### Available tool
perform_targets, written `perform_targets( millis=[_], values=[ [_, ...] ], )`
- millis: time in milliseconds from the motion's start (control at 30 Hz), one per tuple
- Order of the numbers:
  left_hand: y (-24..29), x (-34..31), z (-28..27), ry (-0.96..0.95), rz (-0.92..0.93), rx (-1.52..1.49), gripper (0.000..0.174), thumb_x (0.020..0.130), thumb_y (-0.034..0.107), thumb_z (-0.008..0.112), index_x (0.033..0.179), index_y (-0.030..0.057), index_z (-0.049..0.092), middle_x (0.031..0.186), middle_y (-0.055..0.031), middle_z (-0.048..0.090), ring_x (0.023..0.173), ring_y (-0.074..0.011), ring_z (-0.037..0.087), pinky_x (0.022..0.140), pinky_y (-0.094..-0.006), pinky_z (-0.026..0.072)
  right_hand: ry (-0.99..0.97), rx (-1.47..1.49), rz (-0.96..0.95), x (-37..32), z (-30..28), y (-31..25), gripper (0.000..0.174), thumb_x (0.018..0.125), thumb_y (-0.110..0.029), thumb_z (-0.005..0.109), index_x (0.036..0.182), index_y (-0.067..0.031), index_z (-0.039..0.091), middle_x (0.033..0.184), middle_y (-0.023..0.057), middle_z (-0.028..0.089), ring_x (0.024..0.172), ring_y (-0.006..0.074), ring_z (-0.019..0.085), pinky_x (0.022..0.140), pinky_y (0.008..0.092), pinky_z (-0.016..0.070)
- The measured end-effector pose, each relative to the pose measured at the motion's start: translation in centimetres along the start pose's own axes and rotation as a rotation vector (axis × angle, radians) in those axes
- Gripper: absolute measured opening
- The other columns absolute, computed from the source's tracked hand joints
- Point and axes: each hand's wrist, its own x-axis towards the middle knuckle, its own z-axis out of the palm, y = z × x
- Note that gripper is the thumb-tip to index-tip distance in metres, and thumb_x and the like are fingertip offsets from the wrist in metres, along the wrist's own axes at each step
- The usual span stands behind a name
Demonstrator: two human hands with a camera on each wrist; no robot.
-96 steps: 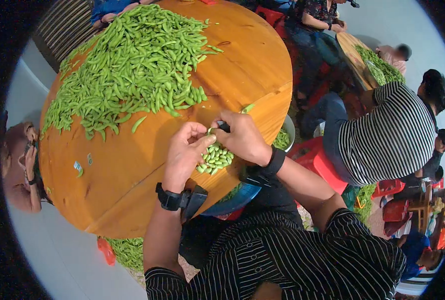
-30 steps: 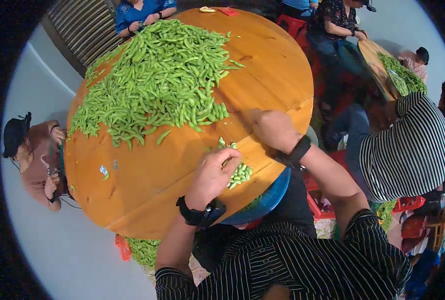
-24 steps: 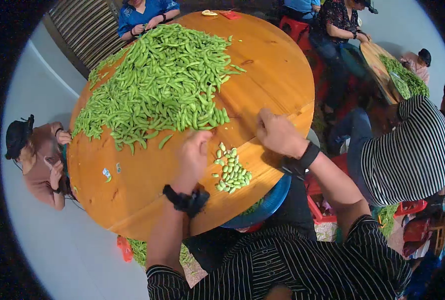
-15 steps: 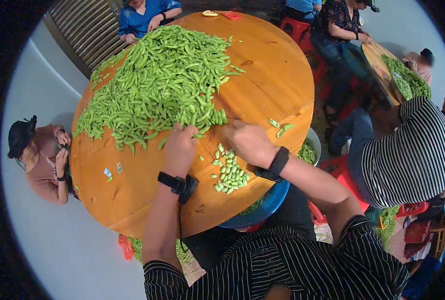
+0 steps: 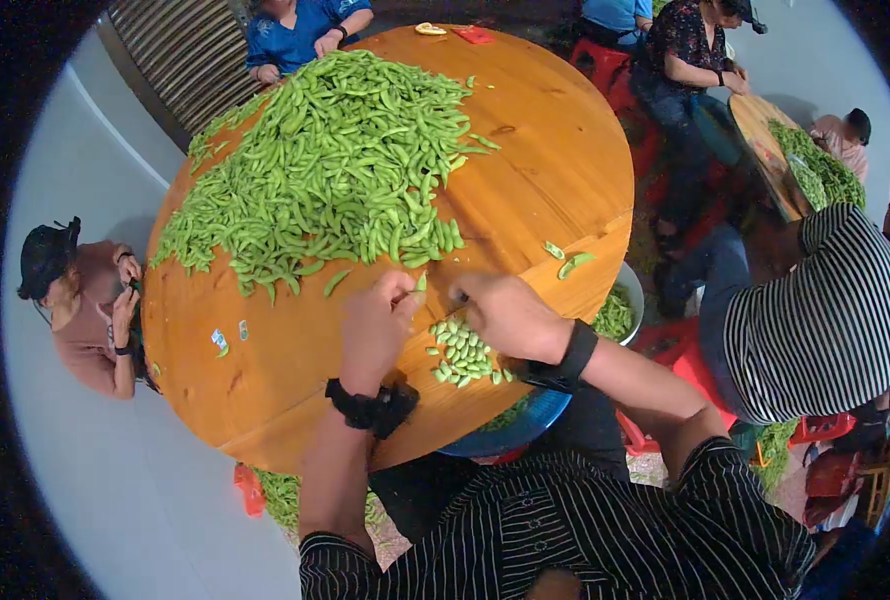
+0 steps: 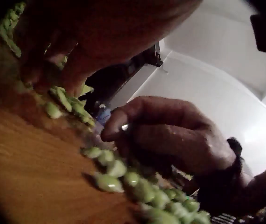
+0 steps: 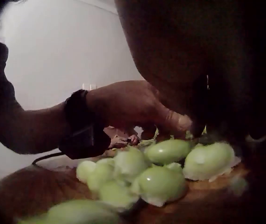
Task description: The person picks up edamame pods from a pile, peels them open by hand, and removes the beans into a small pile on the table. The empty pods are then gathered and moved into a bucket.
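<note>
1 pod [image 5: 420,284], pinched by left hand [image 5: 375,325], points lengthwise at pile [image 5: 335,160]; right hand [image 5: 510,318] curled, contents unclear.

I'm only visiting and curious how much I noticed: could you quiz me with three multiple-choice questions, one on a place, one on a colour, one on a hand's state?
1. Where does the small heap of shelled beans lie?
A. between the two hands
B. in a glass jar
C. on a chair
2. What colour is the table?
A. white
B. orange-brown wood
C. black
3. What is the left hand doing?
A. lying flat
B. pinching a green pod
C. holding a cup
Answers: 1 A, they lie between left hand and right hand; 2 B, bare wood shows; 3 B, its fingertips close on the green pod.
</note>
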Motion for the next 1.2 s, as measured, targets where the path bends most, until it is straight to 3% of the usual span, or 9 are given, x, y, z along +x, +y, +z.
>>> perform_targets(
  millis=[67,100,133,200,533,600,733,1000,1200],
  values=[
    [-0.6,-0.4,0.8,-0.077,-0.078,-0.250,0.011,0.086,0.011,0.062,0.094,0.0036,0.059,0.079,-0.0057,0.061,0.067,-0.0135,0.060,0.055,-0.0249,0.0496,0.123,0.192,0.134,-0.7,-0.7,-0.1,0.024,0.080,-0.004,0.054,0.103,-0.0024,0.059,0.076,0.0203,0.059,0.070,0.0336,0.061,0.061,0.0390,0.0481],
    [-0.9,-0.5,1.2,-0.152,-0.157,-0.496,0.012,0.088,0.011,0.061,0.095,0.0019,0.060,0.079,-0.0037,0.061,0.067,-0.0095,0.059,0.055,-0.0222,0.0501,0.131,0.234,0.130,-1.0,-0.9,0.0,0.024,0.085,-0.005,0.052,0.107,-0.0015,0.060,0.069,0.0138,0.059,0.059,0.0217,0.058,0.057,0.0319,0.0462],
    [-1.0,-0.7,1.6,-0.159,-0.157,-0.500,0.012,0.088,0.011,0.061,0.095,0.0019,0.060,0.079,-0.0037,0.061,0.067,-0.0095,0.059,0.055,-0.0222,0.0501,0.132,0.230,0.137,-1.3,-0.9,-0.1,0.024,0.085,-0.005,0.052,0.107,-0.0015,0.060,0.069,0.0138,0.059,0.059,0.0217,0.058,0.057,0.0319,0.0462],
    [-1.1,-1.0,2.4,-0.202,-0.144,-0.638,0.015,0.088,0.010,0.061,0.097,-0.0007,0.060,0.081,-0.0034,0.062,0.066,-0.0089,0.059,0.055,-0.0219,0.0499,0.100,0.513,0.234,-1.8,-0.7,-0.3,0.021,0.083,-0.012,0.054,0.099,-0.0015,0.062,0.077,0.0220,0.063,0.073,0.0379,0.063,0.068,0.0417,0.0503],
    [-2.1,-1.5,3.6,-0.216,-0.143,-0.594,0.015,0.087,0.009,0.063,0.099,0.0009,0.065,0.076,-0.0004,0.063,0.061,-0.0068,0.057,0.052,-0.0201,0.0465,0.131,0.395,0.287,-2.4,-1.0,-0.1,0.021,0.083,-0.014,0.056,0.095,0.0007,0.064,0.079,0.0229,0.064,0.073,0.0368,0.064,0.068,0.0408,0.0505],
    [-1.7,-1.7,3.5,-0.198,-0.127,-0.564,0.015,0.086,0.008,0.063,0.099,0.0002,0.065,0.073,0.0002,0.062,0.058,-0.0060,0.055,0.051,-0.0194,0.0457,0.056,0.346,0.287,-2.4,-1.0,0.1,0.020,0.090,-0.011,0.054,0.103,0.0027,0.061,0.076,0.0092,0.065,0.066,0.0128,0.060,0.061,0.0289,0.0484],
    [-1.2,-1.9,3.3,-0.192,-0.151,-0.511,0.014,0.088,0.010,0.063,0.098,0.0004,0.065,0.073,0.0019,0.060,0.061,-0.0041,0.054,0.052,-0.0195,0.0463,0.054,0.363,0.293,-2.2,-0.5,0.3,0.021,0.088,-0.011,0.055,0.102,0.0035,0.061,0.074,0.0125,0.064,0.066,0.0164,0.062,0.062,0.0311,0.0489],
    [-1.9,-2.1,4.1,-0.071,0.022,-0.304,0.009,0.085,0.003,0.062,0.094,0.0007,0.065,0.071,0.0023,0.058,0.062,-0.0025,0.049,0.054,-0.0196,0.0415,0.177,0.054,0.175,-1.3,0.4,-0.4,0.019,0.079,-0.008,0.055,0.093,0.0036,0.060,0.075,0.0261,0.060,0.072,0.0424,0.060,0.064,0.0445,0.0482],
    [-2.5,-2.1,4.2,-0.054,0.013,-0.383,0.007,0.085,0.001,0.062,0.092,0.0005,0.064,0.070,0.0011,0.058,0.061,-0.0041,0.050,0.054,-0.0216,0.0421,0.132,0.139,0.142,-1.2,0.2,0.1,0.018,0.079,-0.007,0.053,0.094,0.0021,0.058,0.077,0.0247,0.059,0.072,0.0418,0.060,0.063,0.0433,0.0481]
  ],
)
